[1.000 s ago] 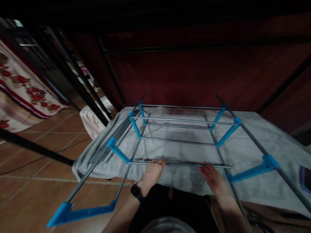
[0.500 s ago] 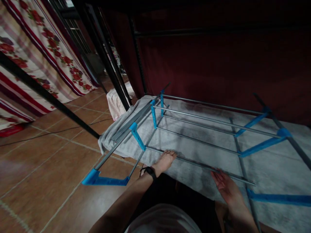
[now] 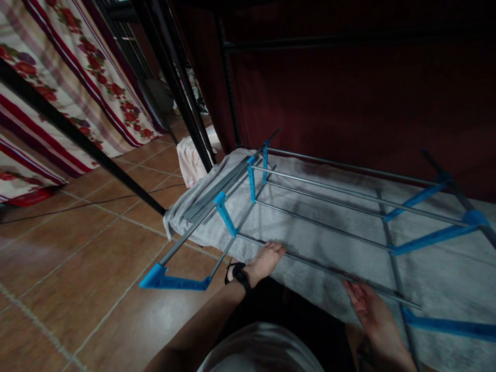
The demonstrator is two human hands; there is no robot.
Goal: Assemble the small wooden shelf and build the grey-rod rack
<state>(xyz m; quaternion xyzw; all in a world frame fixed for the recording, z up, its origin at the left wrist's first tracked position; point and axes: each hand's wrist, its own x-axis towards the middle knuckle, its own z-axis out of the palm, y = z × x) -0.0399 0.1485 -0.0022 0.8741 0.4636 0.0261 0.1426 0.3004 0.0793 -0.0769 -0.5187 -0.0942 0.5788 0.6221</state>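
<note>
A grey metal tube (image 3: 318, 264) runs across in front of me. Its left end meets a blue plastic bracket (image 3: 225, 214), while its right end sticks out loose past a crossing tube. My left hand (image 3: 268, 258), with a dark band at the wrist, is closed over the tube near that bracket. Farther right, my right hand (image 3: 364, 302) has its palm turned up and fingers stretched out, the fingertips at the tube's underside. Both hands are at a partly assembled rack of grey tubes and blue brackets. Behind the front tube, other rails (image 3: 325, 222) span between the rack's two sides.
The rack lies on a grey blanket (image 3: 306, 237), with a bundle of loose tubes (image 3: 217, 194) at the left. Black metal posts (image 3: 186, 88) and a slanting black bar (image 3: 89, 144) stand left. A floral curtain (image 3: 96, 72) hangs beyond the tiled floor (image 3: 112, 258).
The whole view has shifted slightly, so the rack appears a little farther right. Both hands keep about the same places along the front tube.
</note>
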